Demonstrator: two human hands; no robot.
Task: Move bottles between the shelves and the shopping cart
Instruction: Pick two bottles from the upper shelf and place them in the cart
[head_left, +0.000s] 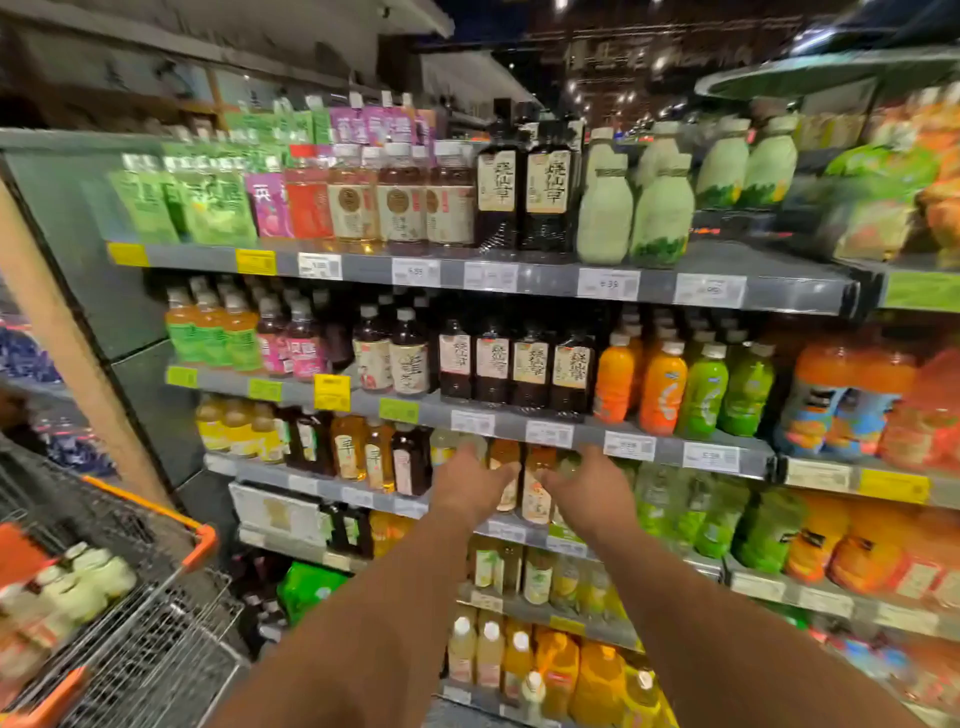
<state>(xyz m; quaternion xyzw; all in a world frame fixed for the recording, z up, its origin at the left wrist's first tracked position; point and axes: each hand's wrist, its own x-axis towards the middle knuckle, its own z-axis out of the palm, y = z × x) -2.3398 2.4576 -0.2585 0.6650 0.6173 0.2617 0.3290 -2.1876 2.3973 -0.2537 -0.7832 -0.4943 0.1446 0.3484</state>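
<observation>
Reaching with both bare arms toward the third shelf (670, 454) down, I have my left hand (470, 480) and right hand (589, 491) side by side, near each other but apart, in front of two amber bottles (535, 491) with pale labels. My left fingers lie straight and loosely spread, holding nothing. My right fingers reach forward relaxed; their tips blur against the bottles, so I cannot tell whether they touch. The two bottles stand upright at the shelf's front edge, in the gap between my hands.

The shelves are grey metal with flat front lips carrying white, yellow and green paper price tags (608, 284). Above my hands stand four dark, square-shouldered bottles (514, 366) with cream labels in a row, then two smooth orange bottles (641, 384) and two green ones (724, 387). On the top shelf are two taller dark bottles (524, 189) and rounded pale green bottles (631, 208).

At lower left sits the shopping cart (156, 639), shiny wire mesh with orange plastic corners, holding several pale, white-capped bottles (85, 584). Open floor lies between the cart and the shelves.
</observation>
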